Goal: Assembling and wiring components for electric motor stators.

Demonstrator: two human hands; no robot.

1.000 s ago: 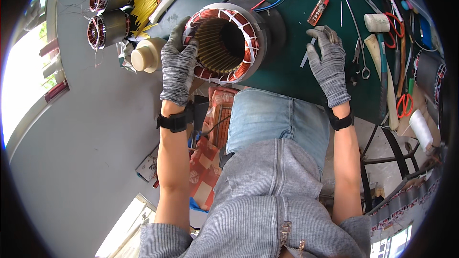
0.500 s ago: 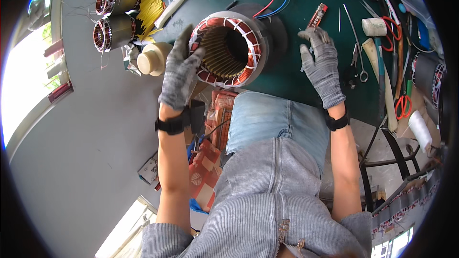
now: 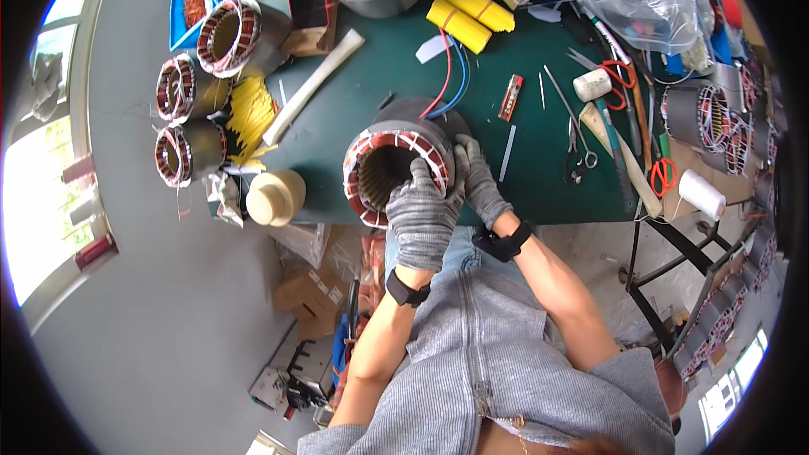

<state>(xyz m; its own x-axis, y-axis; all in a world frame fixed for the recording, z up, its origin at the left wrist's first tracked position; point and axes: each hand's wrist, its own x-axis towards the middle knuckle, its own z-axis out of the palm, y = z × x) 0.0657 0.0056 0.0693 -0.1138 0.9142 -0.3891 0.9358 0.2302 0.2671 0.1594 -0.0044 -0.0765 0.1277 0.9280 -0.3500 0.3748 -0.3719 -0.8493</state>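
The left hand (image 3: 424, 217) lies over the right rim of the motor (image 3: 376, 173), the right hand (image 3: 480, 179) against its outer side; some fingertips are hidden, so I cannot tell whether either grips. It stands by the near edge of the table (image 3: 313, 156); the upper border cuts off a second motor (image 3: 383, 2)

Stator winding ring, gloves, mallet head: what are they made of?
Winding ring: probably copper wire, perhaps enamelled, by its red-brown stranded look.
Gloves: likely knit fabric, matte, by the mottled grey ribbed texture.
Mallet head: off-white, dull; rubber or plastic, can't tell.
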